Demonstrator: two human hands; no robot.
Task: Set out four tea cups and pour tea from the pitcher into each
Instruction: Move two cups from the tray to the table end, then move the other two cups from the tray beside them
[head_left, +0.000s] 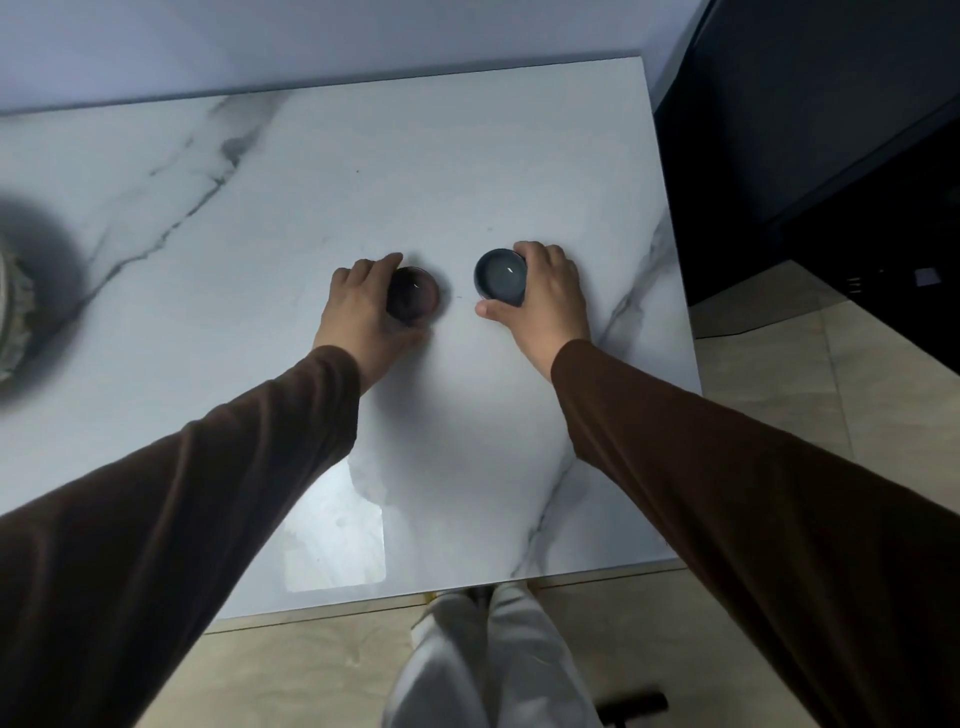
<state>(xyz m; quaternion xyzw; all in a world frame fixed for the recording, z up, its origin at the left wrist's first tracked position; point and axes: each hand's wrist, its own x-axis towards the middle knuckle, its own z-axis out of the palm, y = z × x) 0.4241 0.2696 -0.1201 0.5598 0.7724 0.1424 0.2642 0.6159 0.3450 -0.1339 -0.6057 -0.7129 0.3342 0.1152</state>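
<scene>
Two cups on the worktop (467, 156), one per hand. Left hand (358, 306) curled around the brown cup (414, 293), which sits at its fingertips. Right hand (545, 291) curled around the grey cup (500, 277), thumb on the near wall. Cups stand upright, near each other, a gap between. Both look empty. Only two of four visible. Pitcher not identifiable; a blurred object (13, 312) lies far out beyond the left hand, so that hand is nearer.

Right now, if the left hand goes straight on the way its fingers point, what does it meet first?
Nothing beyond the dark cup that the left hand holds: past it only bare marble table shows, then the wall. Depth is hard to judge.
</scene>
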